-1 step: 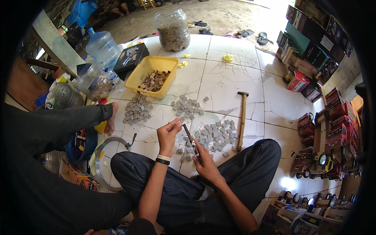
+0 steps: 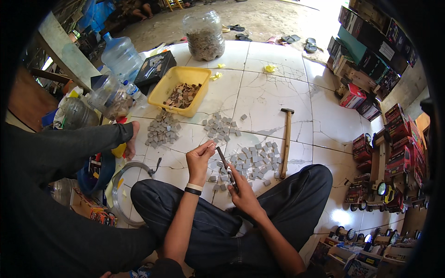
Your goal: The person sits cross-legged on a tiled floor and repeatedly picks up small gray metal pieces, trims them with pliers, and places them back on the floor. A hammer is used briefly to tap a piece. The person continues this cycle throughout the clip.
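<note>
My left hand (image 2: 199, 162), with two bands at the wrist, is raised over the floor, thumb and fingers pinched together at a small pale piece that I cannot make out. My right hand (image 2: 244, 194) is closed round a slim dark metal tool (image 2: 222, 159). Its tip points up and left, close to the left fingertips. Below and beyond the hands, small grey square pieces (image 2: 256, 160) lie loosely spread on the tiles. Two further groups, a middle pile (image 2: 219, 124) and a left pile (image 2: 163, 129), lie farther off.
A yellow basin (image 2: 155, 90) holds brown pieces. A wooden-handled hammer (image 2: 287, 143) lies right of the grey pieces. A wire coil (image 2: 121, 204) rests by my left knee. Another person's leg (image 2: 69, 146) reaches in from the left. Red toy trucks (image 2: 396, 162) stand along the right.
</note>
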{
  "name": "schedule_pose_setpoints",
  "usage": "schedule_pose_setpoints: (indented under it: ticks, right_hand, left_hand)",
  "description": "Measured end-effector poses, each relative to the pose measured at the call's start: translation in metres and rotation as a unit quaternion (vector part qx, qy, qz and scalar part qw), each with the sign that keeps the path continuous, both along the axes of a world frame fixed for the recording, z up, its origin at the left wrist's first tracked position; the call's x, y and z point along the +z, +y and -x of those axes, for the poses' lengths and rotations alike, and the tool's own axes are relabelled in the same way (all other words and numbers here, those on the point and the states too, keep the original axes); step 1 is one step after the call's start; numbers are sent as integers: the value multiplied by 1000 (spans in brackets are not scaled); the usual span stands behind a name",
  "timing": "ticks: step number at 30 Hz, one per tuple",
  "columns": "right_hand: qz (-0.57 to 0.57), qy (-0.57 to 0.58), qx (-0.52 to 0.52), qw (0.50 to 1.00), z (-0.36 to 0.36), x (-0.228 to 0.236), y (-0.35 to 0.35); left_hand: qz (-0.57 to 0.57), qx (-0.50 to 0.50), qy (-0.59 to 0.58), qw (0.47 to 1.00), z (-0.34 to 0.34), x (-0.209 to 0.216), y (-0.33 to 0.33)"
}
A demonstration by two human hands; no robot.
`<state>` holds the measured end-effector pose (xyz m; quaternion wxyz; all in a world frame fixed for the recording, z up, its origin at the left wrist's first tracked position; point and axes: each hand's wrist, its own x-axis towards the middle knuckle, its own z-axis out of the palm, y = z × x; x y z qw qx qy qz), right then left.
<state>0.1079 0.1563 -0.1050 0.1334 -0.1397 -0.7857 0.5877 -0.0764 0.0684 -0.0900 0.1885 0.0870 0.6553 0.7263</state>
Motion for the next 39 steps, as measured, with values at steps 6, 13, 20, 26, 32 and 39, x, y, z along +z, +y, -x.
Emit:
schedule_pose_setpoints:
  ticks: [6,13,20,26,32,39]
  right_hand:
    - [-4,-20,-8,1000,4,6,2]
    - [-32,-41,-23,998,3,16,-2]
    - [-106,-88,-25,990,2,25,-1]
    - [-75,-75,-30,994,2,22,-2]
    - [-27,-43,-23,998,1,15,22]
    - [-23,-17,40,999,4,16,27]
  left_hand:
    - [-13,16,51,998,-1,-6,11]
    - [51,29,106,993,-5,-10,14]
    - [109,37,183,976,-8,-5,12]
    - [101,26,174,979,-4,-8,13]
    - [73,37,45,996,16,2,-4]
    - [60,31,8,998,23,14,-15]
